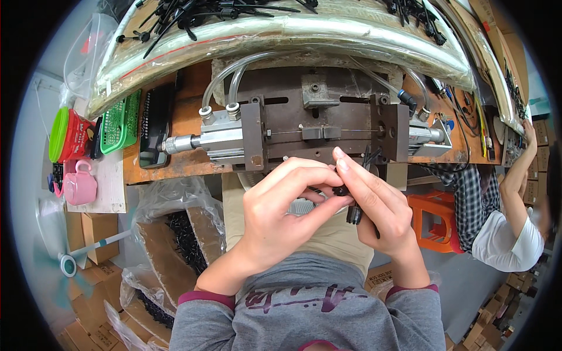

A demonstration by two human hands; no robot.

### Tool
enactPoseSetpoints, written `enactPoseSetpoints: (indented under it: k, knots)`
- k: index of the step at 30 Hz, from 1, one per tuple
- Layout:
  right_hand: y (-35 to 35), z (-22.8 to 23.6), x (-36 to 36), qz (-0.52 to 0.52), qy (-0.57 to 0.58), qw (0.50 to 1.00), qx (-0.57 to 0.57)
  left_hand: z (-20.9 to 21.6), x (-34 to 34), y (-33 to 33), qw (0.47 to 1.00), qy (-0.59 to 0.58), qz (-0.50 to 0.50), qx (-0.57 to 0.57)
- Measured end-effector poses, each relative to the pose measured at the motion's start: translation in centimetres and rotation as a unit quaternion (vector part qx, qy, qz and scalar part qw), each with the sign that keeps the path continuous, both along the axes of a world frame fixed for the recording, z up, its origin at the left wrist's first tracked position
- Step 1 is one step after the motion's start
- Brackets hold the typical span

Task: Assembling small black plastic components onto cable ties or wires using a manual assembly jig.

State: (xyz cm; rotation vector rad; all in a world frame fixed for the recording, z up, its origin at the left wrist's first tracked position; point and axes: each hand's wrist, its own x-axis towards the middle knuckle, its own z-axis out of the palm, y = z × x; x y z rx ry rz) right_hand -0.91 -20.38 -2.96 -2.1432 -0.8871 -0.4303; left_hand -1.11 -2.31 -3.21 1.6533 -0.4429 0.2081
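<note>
My left hand [293, 196] is closed, thumb and forefinger pinching a small black plastic part [340, 191]. My right hand [383, 207] meets it from the other side, its fingers wrapped around several thin black plastic pieces [353, 214] that stick out above and below. Their exact shape is partly hidden by the fingers. Both hands hover above my lap, just in front of a dark metal fixture [293, 151] with a small clamp block [321, 133] in its middle. Silver air cylinders [221, 144] with clear hoses flank the fixture.
More black stemmed parts [193, 17] lie on the plastic-wrapped shelf behind the fixture. At left are a green basket [120, 126], a pink cup [80, 184] and a fan [68, 265]. Open boxes [175, 248] hold black parts. An orange stool [433, 219] and another person [509, 237] are right.
</note>
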Motion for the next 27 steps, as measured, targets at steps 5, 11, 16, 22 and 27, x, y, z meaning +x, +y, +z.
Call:
enactPoseSetpoints:
  k: [5,11,16,22,27]
  knots:
    - [0.3,-0.7,-1.3,0.006,0.138,0.978,0.155,0.7,0.5,1.2,0.997,0.040,-0.066,0.016]
    - [-1.3,0.0,-0.8,0.036,0.173,0.969,0.170,0.6,0.7,1.9,0.990,0.074,-0.117,-0.023]
    - [-0.8,-0.3,-1.2,-0.066,0.140,0.969,0.191,1.1,-0.1,1.1,0.994,0.093,-0.049,-0.012]
    - [-1.1,-0.8,-0.8,-0.125,0.186,0.928,0.297,0.4,-0.3,1.8,0.991,-0.029,-0.081,0.106]
    - [-1.6,-0.5,-0.1,-0.157,0.161,0.902,0.367,0.4,-1.0,2.0,0.990,-0.085,-0.039,0.103]
